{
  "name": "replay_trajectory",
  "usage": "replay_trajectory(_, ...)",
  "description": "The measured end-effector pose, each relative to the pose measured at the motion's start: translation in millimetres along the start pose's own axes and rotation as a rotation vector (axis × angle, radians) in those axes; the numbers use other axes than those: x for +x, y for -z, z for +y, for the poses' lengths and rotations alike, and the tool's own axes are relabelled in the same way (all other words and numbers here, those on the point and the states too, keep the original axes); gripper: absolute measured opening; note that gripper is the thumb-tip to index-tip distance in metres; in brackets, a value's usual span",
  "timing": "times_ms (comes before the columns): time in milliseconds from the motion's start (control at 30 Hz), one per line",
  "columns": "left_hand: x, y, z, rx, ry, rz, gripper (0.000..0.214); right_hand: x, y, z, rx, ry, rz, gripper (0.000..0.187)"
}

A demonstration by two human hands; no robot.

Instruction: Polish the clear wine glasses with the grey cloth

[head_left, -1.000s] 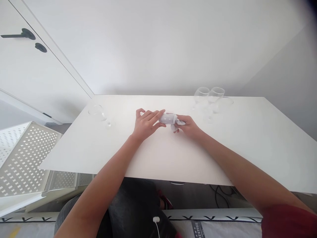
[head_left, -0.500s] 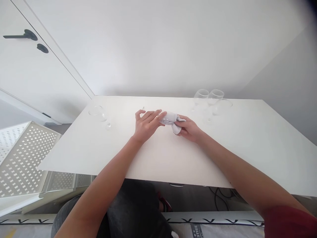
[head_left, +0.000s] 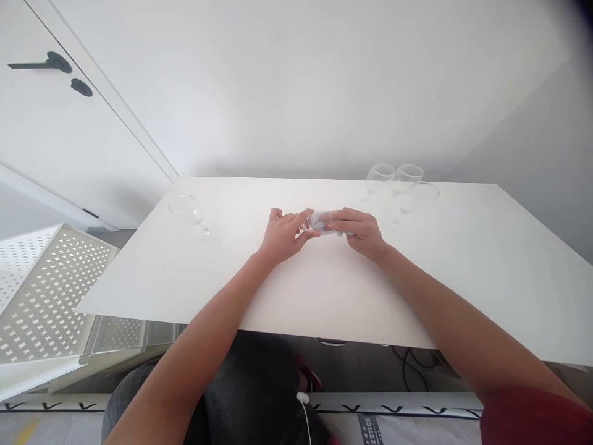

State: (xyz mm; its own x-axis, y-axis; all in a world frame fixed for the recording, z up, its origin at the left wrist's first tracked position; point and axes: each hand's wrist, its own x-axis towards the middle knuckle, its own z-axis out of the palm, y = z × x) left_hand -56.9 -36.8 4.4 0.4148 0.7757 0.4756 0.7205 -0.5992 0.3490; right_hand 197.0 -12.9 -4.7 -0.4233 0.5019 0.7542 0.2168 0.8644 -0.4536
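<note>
My left hand (head_left: 286, 236) and my right hand (head_left: 359, 230) meet over the middle of the white table (head_left: 463, 272). Between them they hold a clear glass (head_left: 321, 221) with a white cloth bunched in and around it. The left hand's fingers curl round the glass's left end. My right hand lies over the cloth and the glass's right part, fingers closed on them. Most of the glass is hidden by the hands and the cloth.
One clear stemmed glass (head_left: 186, 209) stands at the table's far left. Three more stemmed glasses (head_left: 402, 185) cluster at the far right. A white perforated metal rack (head_left: 46, 290) stands left of the table, a white door with a black handle (head_left: 46, 63) beyond.
My right hand has turned over onto the glass and cloth, covering them from above. My left fingers have curled in closer. Both hands shifted slightly right.
</note>
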Motion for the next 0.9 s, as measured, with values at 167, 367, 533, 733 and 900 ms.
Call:
replay_trajectory(167,1.2,4.3,2.7,-0.143,0.154,-0.022,0.046,2.4,-4.0,-15.3,0.031,-0.242,0.299,0.021)
replay_trajectory(367,3.0,-0.2,-1.5,-0.115,0.195,0.184,0.059,4.4,-8.1,-25.1,0.038,-0.605,0.439,0.012)
replay_trajectory(533,3.2,-5.5,-7.1,-0.008,0.155,0.284,0.059,9.1,-7.7,-22.7,-0.018,-0.727,0.559,0.02)
replay_trajectory(733,2.5,-10.0,-11.9,0.098,0.007,0.311,0.049,8.6,-11.5,-26.5,0.034,-0.661,0.341,0.02)
replay_trajectory(900,0.2,-8.4,-10.0,0.101,-0.138,0.297,0.045,9.0,-14.6,-32.8,0.108,-0.544,0.236,0.039)
